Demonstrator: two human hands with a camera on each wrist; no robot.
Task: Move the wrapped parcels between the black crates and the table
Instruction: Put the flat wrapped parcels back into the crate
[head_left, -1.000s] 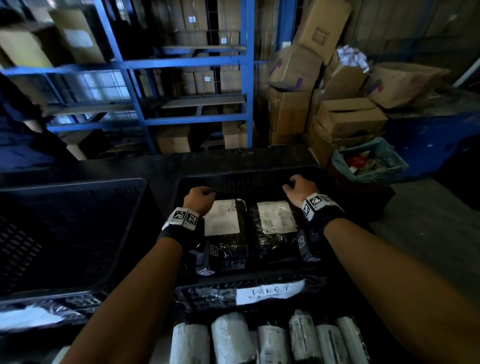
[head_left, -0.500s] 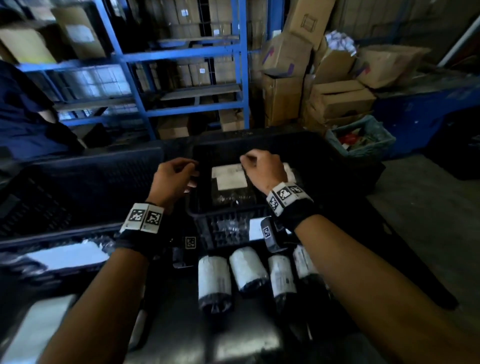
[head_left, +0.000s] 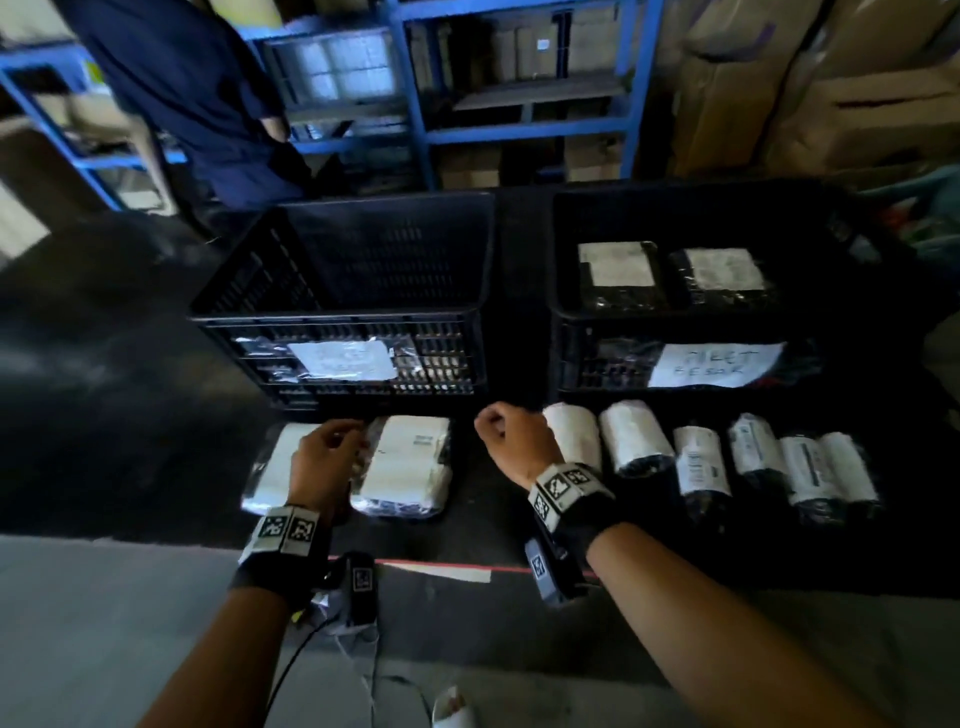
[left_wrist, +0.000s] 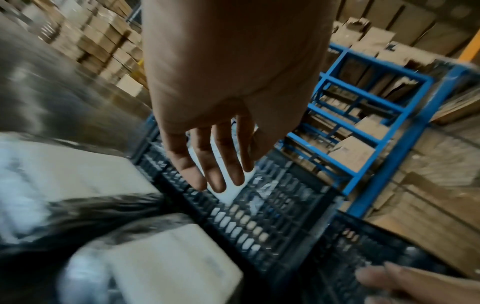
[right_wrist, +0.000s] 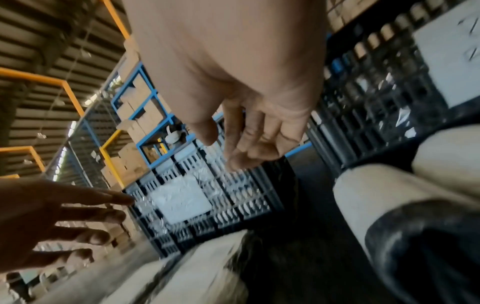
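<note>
Two black crates stand on the dark table (head_left: 483, 525). The left crate (head_left: 343, 291) holds nothing I can see. In the right crate (head_left: 587, 332) lie two flat wrapped parcels (head_left: 618, 273) (head_left: 724, 275). Two more flat parcels (head_left: 402, 465) (head_left: 272, 467) lie on the table in front of the left crate, and several rolled parcels (head_left: 636, 436) line up before the right crate. My left hand (head_left: 327, 452) (left_wrist: 221, 174) hovers over the two flat table parcels, fingers relaxed and empty. My right hand (head_left: 506, 434) (right_wrist: 233, 148) hangs loosely curled beside the first roll, holding nothing.
A person in dark blue (head_left: 192, 93) stands behind the table at the back left. Blue shelving (head_left: 519, 130) and stacked cardboard boxes (head_left: 831, 104) fill the background. Paper labels (head_left: 714, 364) hang on the crate fronts. Red and white tape (head_left: 431, 569) marks the table's near edge.
Both hands have drawn back out of the right crate and come down toward the table's front, leaving the two flat parcels inside. The view has pulled back and tilted down.
</note>
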